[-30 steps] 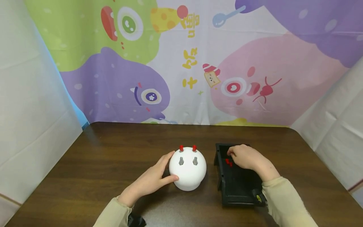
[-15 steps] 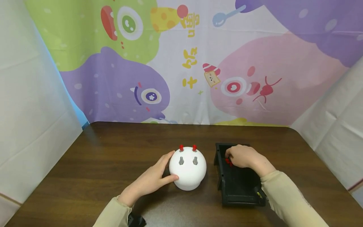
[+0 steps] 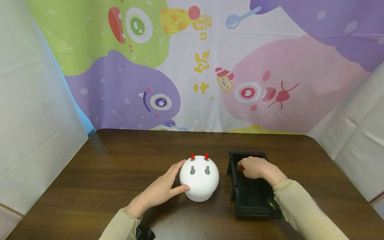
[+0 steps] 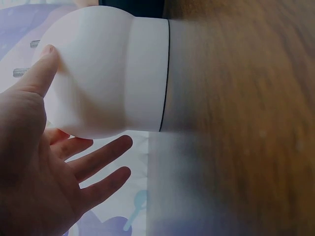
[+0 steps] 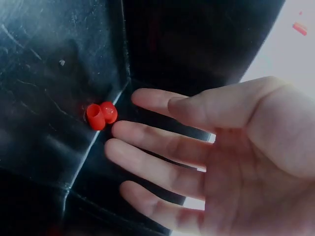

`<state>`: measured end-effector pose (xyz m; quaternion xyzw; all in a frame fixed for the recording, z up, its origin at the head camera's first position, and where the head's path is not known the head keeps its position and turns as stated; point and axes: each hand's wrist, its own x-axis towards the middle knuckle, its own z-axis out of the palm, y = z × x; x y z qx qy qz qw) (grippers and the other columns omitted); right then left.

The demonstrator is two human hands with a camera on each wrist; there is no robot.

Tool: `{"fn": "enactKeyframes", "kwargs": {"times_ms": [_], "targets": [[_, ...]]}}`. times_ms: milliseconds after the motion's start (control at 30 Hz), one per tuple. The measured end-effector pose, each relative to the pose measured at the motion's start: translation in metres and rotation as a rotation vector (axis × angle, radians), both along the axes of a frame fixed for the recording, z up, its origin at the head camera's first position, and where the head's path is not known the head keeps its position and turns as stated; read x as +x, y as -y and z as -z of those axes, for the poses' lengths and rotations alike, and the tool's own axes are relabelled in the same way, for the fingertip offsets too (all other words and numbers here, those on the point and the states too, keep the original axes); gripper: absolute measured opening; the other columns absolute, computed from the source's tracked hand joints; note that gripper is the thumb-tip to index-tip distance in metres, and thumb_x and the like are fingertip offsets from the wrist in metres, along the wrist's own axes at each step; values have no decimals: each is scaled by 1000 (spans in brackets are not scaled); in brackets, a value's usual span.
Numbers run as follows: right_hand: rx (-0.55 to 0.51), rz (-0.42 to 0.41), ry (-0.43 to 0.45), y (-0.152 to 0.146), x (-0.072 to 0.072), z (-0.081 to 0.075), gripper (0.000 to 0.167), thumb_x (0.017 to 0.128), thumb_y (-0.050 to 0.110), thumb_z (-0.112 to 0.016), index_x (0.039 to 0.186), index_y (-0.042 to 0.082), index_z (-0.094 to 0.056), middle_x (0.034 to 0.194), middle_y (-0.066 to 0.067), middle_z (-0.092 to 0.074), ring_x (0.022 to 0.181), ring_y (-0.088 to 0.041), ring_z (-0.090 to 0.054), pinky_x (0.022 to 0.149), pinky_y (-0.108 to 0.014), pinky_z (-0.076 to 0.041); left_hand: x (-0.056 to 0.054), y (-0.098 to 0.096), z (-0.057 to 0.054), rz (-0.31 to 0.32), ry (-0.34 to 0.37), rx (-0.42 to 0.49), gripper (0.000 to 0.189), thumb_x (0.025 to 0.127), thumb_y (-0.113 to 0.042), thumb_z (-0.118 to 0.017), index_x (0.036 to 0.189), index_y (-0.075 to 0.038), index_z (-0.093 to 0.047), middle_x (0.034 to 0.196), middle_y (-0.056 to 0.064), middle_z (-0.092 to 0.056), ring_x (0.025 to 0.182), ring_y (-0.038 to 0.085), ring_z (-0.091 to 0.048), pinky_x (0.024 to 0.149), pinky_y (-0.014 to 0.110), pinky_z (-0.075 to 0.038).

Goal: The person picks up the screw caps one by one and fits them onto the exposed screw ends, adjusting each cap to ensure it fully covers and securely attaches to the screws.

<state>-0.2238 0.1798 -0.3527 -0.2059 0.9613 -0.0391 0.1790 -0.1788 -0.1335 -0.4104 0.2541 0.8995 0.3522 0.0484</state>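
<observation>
A white dome-shaped body [image 3: 199, 183] stands on the table, two bare grey threaded studs [image 3: 207, 170] on its top. Behind them, red caps [image 3: 192, 156] cover two more studs. My left hand [image 3: 162, 190] holds the dome from its left side, thumb on the near side and index finger round the far side; in the left wrist view its other fingers spread out past the dome. Inside the black tray [image 3: 252, 212] is my right hand [image 3: 258, 167], fingers loosely extended beside two small red caps [image 5: 96, 117], just short of touching them. Nothing shows between its fingers.
A small yellow-green mark or item [image 3: 272, 204] lies in the tray's near right corner, partly hidden by the sleeve. Some black object [image 3: 145, 232] sits by the left forearm at the table's front. A printed curtain [image 3: 192, 66] hangs behind the table [image 3: 120, 160].
My right hand has moved a little nearer and down in the tray, now largely covering the loose red caps in the head view. The left hand and dome stay put.
</observation>
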Motion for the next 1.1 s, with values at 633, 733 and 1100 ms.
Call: {"fn": "enactKeyframes", "kwargs": {"times_ms": [633, 733, 1100], "targets": [[69, -25, 53, -1, -6, 5, 21, 85, 6, -60, 105, 6, -66, 100, -8, -64, 92, -27, -60, 76, -41, -49, 0, -1, 1, 3, -15, 2, 84, 81, -61, -52, 146, -31, -9, 147, -1, -25, 126, 22, -41, 94, 44, -41], [58, -31, 38, -1, -6, 4, 20, 85, 6, -60, 103, 7, -67, 98, -6, -65, 90, -26, -60, 75, -41, -49, 0, -1, 1, 2, -12, 3, 84, 81, -61, -52, 146, -30, -9, 147, -1, -24, 126, 22, -41, 94, 44, -41], [11, 0, -19, -3, -5, 0, 16, 86, 4, -55, 93, 9, -68, 88, -3, -64, 70, -15, -55, 64, -34, -46, 0, 0, 1, 2, -11, 4, 84, 80, -62, -51, 146, -31, -8, 147, -1, -24, 126, 22, -41, 93, 44, -41]]}}
